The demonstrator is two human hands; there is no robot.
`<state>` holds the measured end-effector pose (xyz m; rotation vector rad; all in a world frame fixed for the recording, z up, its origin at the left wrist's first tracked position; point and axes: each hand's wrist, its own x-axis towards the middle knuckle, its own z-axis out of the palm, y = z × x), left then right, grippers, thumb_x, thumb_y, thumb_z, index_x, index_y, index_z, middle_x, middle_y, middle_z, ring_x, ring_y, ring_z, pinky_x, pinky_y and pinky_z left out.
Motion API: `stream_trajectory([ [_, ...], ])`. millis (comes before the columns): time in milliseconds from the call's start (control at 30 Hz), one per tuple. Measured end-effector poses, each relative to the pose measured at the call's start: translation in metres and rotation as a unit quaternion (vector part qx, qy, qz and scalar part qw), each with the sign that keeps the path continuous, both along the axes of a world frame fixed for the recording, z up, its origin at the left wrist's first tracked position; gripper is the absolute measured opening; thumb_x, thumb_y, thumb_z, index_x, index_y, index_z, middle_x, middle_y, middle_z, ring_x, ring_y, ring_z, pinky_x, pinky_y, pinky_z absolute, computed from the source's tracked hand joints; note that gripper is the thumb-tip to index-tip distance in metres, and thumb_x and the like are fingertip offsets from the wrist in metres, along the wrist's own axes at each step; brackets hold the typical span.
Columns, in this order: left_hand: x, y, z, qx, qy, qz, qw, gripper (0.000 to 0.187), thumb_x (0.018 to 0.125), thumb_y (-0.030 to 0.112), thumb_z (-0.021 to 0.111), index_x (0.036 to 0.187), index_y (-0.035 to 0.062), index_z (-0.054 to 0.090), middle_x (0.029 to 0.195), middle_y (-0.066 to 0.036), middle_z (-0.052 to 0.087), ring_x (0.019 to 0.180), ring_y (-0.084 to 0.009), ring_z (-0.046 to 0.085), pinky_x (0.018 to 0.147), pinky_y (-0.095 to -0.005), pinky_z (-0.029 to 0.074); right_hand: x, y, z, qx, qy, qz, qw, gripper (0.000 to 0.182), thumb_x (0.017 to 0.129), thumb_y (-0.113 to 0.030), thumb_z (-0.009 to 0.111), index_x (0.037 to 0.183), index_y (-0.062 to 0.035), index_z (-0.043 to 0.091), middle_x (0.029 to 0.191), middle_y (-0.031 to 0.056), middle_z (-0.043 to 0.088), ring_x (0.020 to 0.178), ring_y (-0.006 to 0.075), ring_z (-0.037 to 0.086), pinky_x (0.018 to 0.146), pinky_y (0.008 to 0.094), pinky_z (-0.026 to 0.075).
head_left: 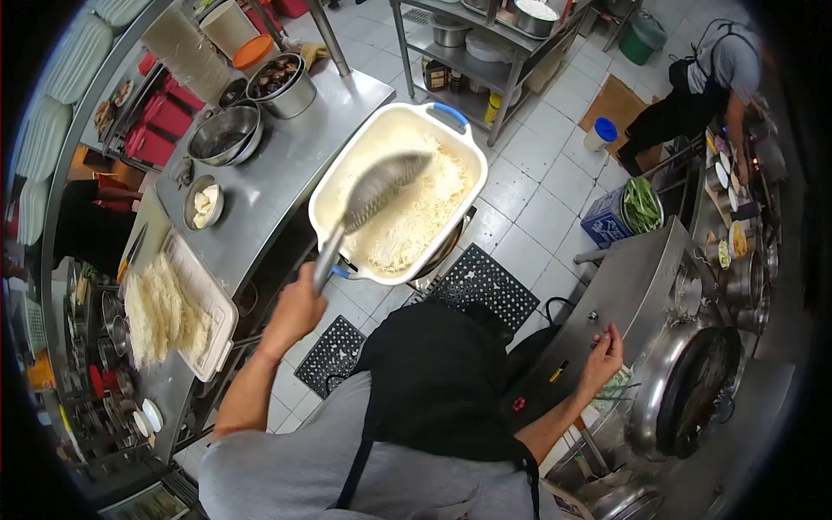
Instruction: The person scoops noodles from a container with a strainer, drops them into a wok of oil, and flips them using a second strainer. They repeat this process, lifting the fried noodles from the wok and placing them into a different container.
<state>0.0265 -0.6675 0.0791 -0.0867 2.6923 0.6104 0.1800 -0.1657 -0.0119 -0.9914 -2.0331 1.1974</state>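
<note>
My left hand [295,308] is closed around the metal handle of a perforated skimmer [381,189]. The skimmer's bowl is blurred and hangs over a large white plastic tub [327,201] with blue handle grips. Pale shredded or crumbly food [414,227] covers the bottom of the tub. My right hand [602,357] is at the steel stove front [620,277], below a small knob [594,316]. Its fingers are loosely bent and partly apart, with nothing visible in them. A wok [698,392] sits on the stove close by.
On the steel counter [286,186] are metal bowls [224,134], a pot of dark food [282,84] and a white tray [217,299] with dry noodles [165,312]. A knife [133,251] lies on a board. Another person [728,65] works at the far right, near a tin of greens [640,208].
</note>
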Motion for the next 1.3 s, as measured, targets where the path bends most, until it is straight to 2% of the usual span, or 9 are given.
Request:
stream_trajectory([
  [67, -0.009, -0.012, -0.064, -0.046, -0.031, -0.054, 0.997, 0.045, 0.076, 0.008, 0.055, 0.117, -0.0005, 0.039, 0.081, -0.034, 0.06, 0.082, -0.0508, 0.058, 0.077, -0.0554, 0.046, -0.012, -0.01, 0.009, -0.02, -0.02, 0.006, 1.0, 0.025, 0.094, -0.004, 0.048, 0.115, 0.0025, 0.06, 0.1, 0.0079, 0.062, 0.079, 0.0116, 0.059, 0.07, 0.0224, 0.049],
  [333, -0.016, 0.004, 0.025, 0.022, 0.063, -0.001, 0.998, 0.047, 0.074, 0.005, 0.058, 0.116, -0.0007, 0.039, 0.083, -0.033, 0.06, 0.083, -0.0502, 0.059, 0.075, -0.0541, 0.047, 0.005, -0.003, 0.024, 0.01, 0.02, -0.019, 1.0, 0.025, 0.094, -0.004, 0.049, 0.115, 0.0037, 0.06, 0.102, 0.0086, 0.063, 0.078, 0.011, 0.058, 0.069, 0.0233, 0.05],
  [533, -0.084, 0.012, -0.067, -0.056, 0.049, -0.045, 0.996, 0.044, 0.075, 0.006, 0.055, 0.115, -0.0017, 0.04, 0.083, -0.033, 0.061, 0.081, -0.048, 0.061, 0.075, -0.0533, 0.048, 0.001, -0.006, 0.001, -0.08, 0.016, -0.001, 0.997, 0.026, 0.093, -0.004, 0.05, 0.116, 0.0035, 0.059, 0.099, 0.0087, 0.063, 0.076, 0.0102, 0.058, 0.068, 0.0223, 0.05],
  [633, -0.093, 0.022, -0.05, -0.04, 0.07, -0.059, 0.995, 0.045, 0.074, 0.008, 0.056, 0.116, -0.0012, 0.041, 0.082, -0.033, 0.061, 0.08, -0.0483, 0.061, 0.075, -0.054, 0.048, -0.004, -0.013, 0.016, -0.074, 0.023, 0.0, 0.997, 0.026, 0.093, -0.004, 0.051, 0.117, 0.0028, 0.059, 0.098, 0.0081, 0.063, 0.076, 0.0099, 0.057, 0.068, 0.0219, 0.049],
  [800, -0.079, 0.003, 0.006, 0.022, 0.131, -0.052, 0.99, 0.051, 0.074, 0.008, 0.058, 0.121, -0.0008, 0.04, 0.078, -0.033, 0.059, 0.079, -0.0481, 0.06, 0.074, -0.0502, 0.048, 0.001, -0.005, 0.126, 0.001, 0.221, 0.042, 0.974, 0.024, 0.091, -0.007, 0.055, 0.114, -0.0003, 0.059, 0.099, 0.0095, 0.062, 0.082, 0.0161, 0.058, 0.078, 0.0307, 0.049],
  [867, -0.078, -0.011, 0.013, 0.062, 0.172, -0.119, 0.976, 0.051, 0.075, 0.008, 0.057, 0.122, -0.0007, 0.04, 0.069, -0.024, 0.06, 0.061, -0.0375, 0.062, 0.058, -0.0445, 0.05, 0.003, 0.006, 0.215, 0.142, 0.361, 0.224, 0.894, 0.036, 0.089, -0.025, 0.056, 0.118, -0.0031, 0.056, 0.127, 0.0237, 0.045, 0.108, 0.0289, 0.049, 0.085, 0.042, 0.045],
  [900, -0.074, -0.009, 0.02, 0.124, 0.087, -0.037, 0.988, 0.047, 0.076, 0.008, 0.056, 0.12, -0.0007, 0.04, 0.065, -0.017, 0.057, 0.053, -0.0296, 0.058, 0.05, -0.0393, 0.047, 0.014, 0.011, 0.259, 0.144, 0.432, 0.286, 0.843, 0.041, 0.089, -0.032, 0.051, 0.119, -0.0049, 0.055, 0.133, 0.0298, 0.038, 0.117, 0.0348, 0.043, 0.087, 0.0456, 0.043],
  [1000, -0.066, -0.002, 0.036, 0.231, -0.052, 0.05, 0.97, 0.039, 0.078, 0.007, 0.054, 0.114, 0.0006, 0.041, 0.059, -0.003, 0.049, 0.038, -0.0121, 0.046, 0.033, -0.0264, 0.037, 0.044, 0.019, 0.242, 0.178, 0.409, 0.195, 0.873, 0.04, 0.089, -0.031, 0.052, 0.119, -0.0047, 0.055, 0.131, 0.0287, 0.039, 0.115, 0.034, 0.044, 0.087, 0.0449, 0.044],
  [1300, -0.06, -0.016, 0.019, 0.234, -0.085, 0.081, 0.965, 0.029, 0.078, 0.007, 0.053, 0.104, 0.0053, 0.04, 0.057, -0.004, 0.044, 0.038, -0.0144, 0.046, 0.032, -0.0288, 0.04, 0.085, 0.022, 0.247, 0.258, 0.284, 0.058, 0.922, 0.036, 0.09, -0.029, 0.052, 0.116, -0.0038, 0.057, 0.123, 0.0239, 0.046, 0.108, 0.0305, 0.048, 0.084, 0.0418, 0.045],
])
